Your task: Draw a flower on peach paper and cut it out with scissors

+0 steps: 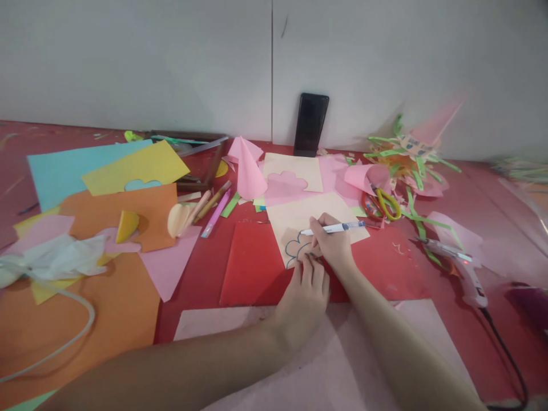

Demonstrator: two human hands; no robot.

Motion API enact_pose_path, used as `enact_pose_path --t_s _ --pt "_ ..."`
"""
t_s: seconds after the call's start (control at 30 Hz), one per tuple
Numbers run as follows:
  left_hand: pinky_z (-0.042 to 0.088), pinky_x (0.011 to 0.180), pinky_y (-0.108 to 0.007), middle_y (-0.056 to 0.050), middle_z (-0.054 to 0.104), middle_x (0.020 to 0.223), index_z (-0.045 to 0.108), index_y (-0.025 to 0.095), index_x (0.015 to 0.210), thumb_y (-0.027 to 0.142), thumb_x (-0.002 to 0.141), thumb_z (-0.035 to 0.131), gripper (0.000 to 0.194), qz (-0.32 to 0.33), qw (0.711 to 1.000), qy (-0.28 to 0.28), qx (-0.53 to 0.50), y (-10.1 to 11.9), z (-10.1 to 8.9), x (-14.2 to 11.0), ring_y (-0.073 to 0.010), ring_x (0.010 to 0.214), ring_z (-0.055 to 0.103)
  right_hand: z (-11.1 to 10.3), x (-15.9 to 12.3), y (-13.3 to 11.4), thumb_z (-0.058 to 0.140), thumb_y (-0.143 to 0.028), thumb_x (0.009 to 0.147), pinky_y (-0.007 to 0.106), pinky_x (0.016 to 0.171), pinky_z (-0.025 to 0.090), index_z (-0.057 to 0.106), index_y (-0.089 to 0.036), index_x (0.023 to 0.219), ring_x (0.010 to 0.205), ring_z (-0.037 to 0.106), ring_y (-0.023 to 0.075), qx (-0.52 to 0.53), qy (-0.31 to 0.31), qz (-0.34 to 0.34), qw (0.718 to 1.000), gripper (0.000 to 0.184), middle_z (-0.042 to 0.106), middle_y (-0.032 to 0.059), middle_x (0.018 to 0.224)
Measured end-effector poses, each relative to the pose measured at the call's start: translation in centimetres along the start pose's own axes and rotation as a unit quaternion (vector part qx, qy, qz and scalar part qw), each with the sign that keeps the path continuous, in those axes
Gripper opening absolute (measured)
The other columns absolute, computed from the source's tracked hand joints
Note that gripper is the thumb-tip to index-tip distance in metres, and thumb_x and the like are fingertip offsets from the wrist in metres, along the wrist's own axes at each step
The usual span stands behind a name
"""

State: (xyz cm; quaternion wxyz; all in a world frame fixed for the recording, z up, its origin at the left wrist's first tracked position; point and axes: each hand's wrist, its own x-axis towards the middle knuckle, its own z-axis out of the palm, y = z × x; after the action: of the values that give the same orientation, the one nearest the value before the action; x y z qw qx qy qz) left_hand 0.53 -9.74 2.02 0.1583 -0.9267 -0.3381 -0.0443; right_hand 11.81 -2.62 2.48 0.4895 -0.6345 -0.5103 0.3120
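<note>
- Cream paper (293,217): lying on the red board (248,268), probably light, thin, easily creased; best held flat by its margins
- Left hand (305,294): you are pressing the paper, fingers slightly spread
- Right hand (336,245): you are pinching the marker (334,228), likely stiff, smooth, best gripped low on its barrel

No text, label, brand, number or sign is legible; markings on the white pen (333,229) are too small to read.
</note>
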Motion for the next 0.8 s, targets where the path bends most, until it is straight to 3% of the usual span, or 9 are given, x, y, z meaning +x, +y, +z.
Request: enact_pose_path --t_s 0.27,0.5,0.8 --pt "0.041 0.09 -0.042 -0.022 0.055 0.112 0.053 0.001 0.112 0.018 0.084 0.039 0.036 0.0 1.0 0.008 -0.007 -0.03 -0.01 0.09 -0.0297 0.109 0.051 0.06 0.2 0.49 0.05 -0.034 0.077 0.019 0.035 0.026 0.037 -0.02 0.05 0.029 0.033 0.0051 0.031 -0.048 0.052 0.997 0.033 0.042 -0.0075 0.034" --pt "0.042 0.09 -0.041 -0.022 0.055 0.113 0.052 0.001 0.114 0.015 0.083 0.036 0.038 0.006 1.0 -0.008 0.005 -0.13 -0.16 0.08 -0.0296 0.109 0.051 0.09 0.05 0.0 0.049 -0.032 0.079 0.019 0.045 0.034 0.037 -0.02 0.05 0.037 0.039 0.0065 -0.017 0.002 0.009 1.0 0.034 0.041 -0.007 0.036" --pt "0.043 0.09 -0.041 -0.022 0.055 0.112 0.053 0.001 0.113 0.017 0.083 0.038 0.038 0.003 1.0 -0.001 0.004 -0.12 -0.1 0.07 -0.03 0.109 0.052 0.0 0.0 -0.2 0.048 -0.031 0.079 0.02 0.049 0.036 0.037 -0.02 0.049 0.039 0.04 0.0074 -0.028 0.044 0.009 0.999 0.034 0.042 -0.0066 0.036"
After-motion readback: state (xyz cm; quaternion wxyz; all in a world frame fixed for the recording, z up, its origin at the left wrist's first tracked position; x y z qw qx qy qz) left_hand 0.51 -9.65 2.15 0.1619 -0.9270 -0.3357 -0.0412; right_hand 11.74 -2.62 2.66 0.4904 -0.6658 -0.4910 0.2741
